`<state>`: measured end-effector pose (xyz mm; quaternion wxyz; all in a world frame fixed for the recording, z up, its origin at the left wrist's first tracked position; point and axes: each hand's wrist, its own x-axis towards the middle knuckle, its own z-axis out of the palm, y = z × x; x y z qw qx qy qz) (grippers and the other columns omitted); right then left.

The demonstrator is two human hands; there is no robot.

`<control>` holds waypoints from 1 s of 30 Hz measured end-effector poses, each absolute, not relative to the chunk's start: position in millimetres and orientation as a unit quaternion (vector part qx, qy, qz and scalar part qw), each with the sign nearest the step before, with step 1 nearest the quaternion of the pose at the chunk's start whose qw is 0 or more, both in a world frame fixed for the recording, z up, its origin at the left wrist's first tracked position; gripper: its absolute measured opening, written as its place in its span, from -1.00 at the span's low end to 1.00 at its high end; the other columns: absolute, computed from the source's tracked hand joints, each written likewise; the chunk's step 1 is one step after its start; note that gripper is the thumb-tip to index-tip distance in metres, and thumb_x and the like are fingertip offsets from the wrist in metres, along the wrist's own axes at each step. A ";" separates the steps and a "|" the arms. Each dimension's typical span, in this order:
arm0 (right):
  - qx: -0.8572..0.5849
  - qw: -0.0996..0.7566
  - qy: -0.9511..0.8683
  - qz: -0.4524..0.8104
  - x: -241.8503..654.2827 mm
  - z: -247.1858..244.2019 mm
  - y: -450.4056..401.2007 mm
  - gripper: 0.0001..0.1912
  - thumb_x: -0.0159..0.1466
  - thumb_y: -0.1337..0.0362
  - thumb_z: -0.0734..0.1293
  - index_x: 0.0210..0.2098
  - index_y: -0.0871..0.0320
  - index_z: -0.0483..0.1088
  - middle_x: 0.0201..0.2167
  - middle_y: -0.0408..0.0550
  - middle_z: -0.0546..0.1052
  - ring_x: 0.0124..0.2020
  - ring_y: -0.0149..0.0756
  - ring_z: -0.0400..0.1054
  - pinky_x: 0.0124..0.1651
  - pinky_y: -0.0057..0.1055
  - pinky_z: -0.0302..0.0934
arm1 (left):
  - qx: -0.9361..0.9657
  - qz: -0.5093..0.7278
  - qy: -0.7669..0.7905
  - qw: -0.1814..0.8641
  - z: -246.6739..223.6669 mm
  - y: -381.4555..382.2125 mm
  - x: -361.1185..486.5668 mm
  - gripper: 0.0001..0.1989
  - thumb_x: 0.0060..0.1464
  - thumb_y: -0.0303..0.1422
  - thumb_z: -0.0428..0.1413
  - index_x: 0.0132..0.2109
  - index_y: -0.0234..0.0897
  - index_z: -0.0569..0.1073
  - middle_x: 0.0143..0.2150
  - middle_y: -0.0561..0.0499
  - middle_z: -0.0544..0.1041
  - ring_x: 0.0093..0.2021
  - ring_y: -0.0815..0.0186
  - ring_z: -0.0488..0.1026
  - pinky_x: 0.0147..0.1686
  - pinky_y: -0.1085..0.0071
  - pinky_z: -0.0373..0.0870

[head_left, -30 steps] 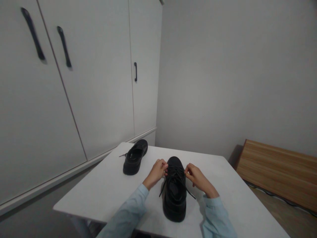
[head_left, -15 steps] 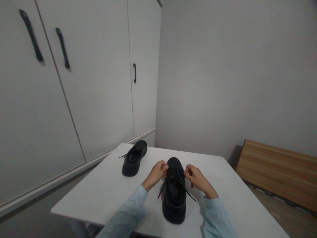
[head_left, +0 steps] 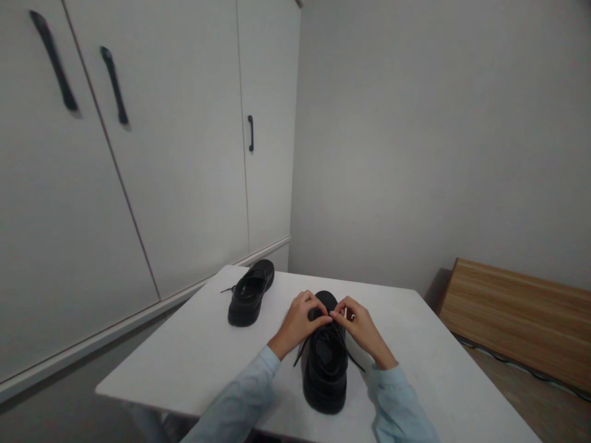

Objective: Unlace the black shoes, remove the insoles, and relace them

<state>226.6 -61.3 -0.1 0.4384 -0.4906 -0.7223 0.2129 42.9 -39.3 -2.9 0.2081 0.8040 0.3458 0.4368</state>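
Note:
A black lace-up shoe [head_left: 325, 394] stands on the white table with its heel towards me and its toe pointing away. Over its lacing my left hand [head_left: 302, 319] and my right hand [head_left: 357, 323] meet, each with thumb and forefinger pinched together. Both pinches seem to be on the shoelace, though the fingers hide the exact spot. Loose lace ends [head_left: 354, 362] hang down on either side of the shoe opening. The second black shoe [head_left: 245, 307] rests at the far left of the table, apart from my hands.
The white table [head_left: 194, 363] spans the space in front of me. Behind it on the left is a white cabinet [head_left: 194, 154] with dark handles. A wood-grain board [head_left: 517, 320] leans by the grey wall on the right, with a cable along its lower edge.
Both hands have moved inward from the sides of the shoe, and their fingertips now come together over the lacing. Neither shoe has visibly shifted.

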 end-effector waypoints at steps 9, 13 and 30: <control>-0.467 0.412 -0.752 0.217 229.6 -1.0 -62.1 -0.80 0.23 0.16 0.29 -0.44 0.13 0.35 -0.45 -0.16 0.30 -0.40 -0.34 0.20 -0.36 -0.44 0.07 | 0.788 0.436 0.349 0.259 -4.7 -37.3 44.6 -0.82 0.04 -0.26 0.13 -0.42 -0.27 0.39 -0.40 0.04 0.41 -0.31 0.30 0.32 -0.29 0.41 0.19; -0.458 0.423 -0.744 0.240 234.1 -0.5 -62.1 -0.76 0.24 0.10 0.26 -0.44 0.13 0.32 -0.44 -0.14 0.31 -0.39 -0.34 0.22 -0.35 -0.44 0.10 | 0.722 0.451 0.359 0.383 -6.6 -32.8 37.9 -0.81 0.08 -0.24 0.06 -0.38 -0.27 0.32 -0.44 0.07 0.41 -0.43 0.38 0.30 -0.40 0.47 0.19; -0.499 0.408 -0.654 0.395 231.6 -1.4 -63.2 -0.66 0.20 -0.03 0.22 -0.47 0.12 0.23 -0.68 -0.31 0.15 -0.67 -0.49 0.01 -0.63 -0.55 -0.15 | 0.689 0.416 0.343 0.484 -15.5 -29.1 39.2 -0.71 -0.04 -0.18 0.16 -0.28 -0.33 0.39 -0.49 0.11 0.33 -0.52 0.46 0.24 -0.53 0.54 0.11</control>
